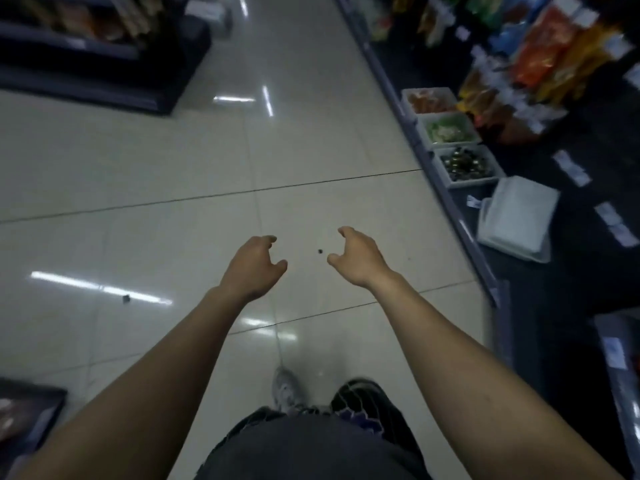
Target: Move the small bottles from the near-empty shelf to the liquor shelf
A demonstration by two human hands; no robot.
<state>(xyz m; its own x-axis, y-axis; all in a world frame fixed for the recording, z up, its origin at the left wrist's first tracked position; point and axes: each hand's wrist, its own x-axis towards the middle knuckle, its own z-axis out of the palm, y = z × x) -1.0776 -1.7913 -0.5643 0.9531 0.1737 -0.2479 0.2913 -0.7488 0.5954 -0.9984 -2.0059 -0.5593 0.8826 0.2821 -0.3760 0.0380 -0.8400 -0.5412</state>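
Both arms reach forward over the pale tiled floor point(156, 161) of a shop aisle, to the left of the low shelf point(465, 228) that runs along the right side. The left hand point(254, 266) and the right hand point(360, 258) hang side by side and apart from each other, each with loosely curled fingers, the thumb held away from them, and nothing in its hold.

On the low shelf, three white tubs stand in a row just behind its front edge, touching one another. The farthest tub point(408, 106) holds orange and red packets point(433, 100). The middle tub point(424, 134) holds pale green pieces point(448, 129). The nearest tub point(475, 182) holds small dark pieces with glinting tops point(465, 164); they are too blurred to tell whether these are the small bottles of the task. Just nearer along the shelf lies a stack of white trays point(519, 216), slightly askew, and what it holds cannot be seen.

Above the low shelf, bright snack bags point(554, 53) hang in rows. Across the aisle from it stands a dark display unit point(104, 84), its goods blurred. A pale shoe point(285, 389) rests on the floor beside the shelf's near end
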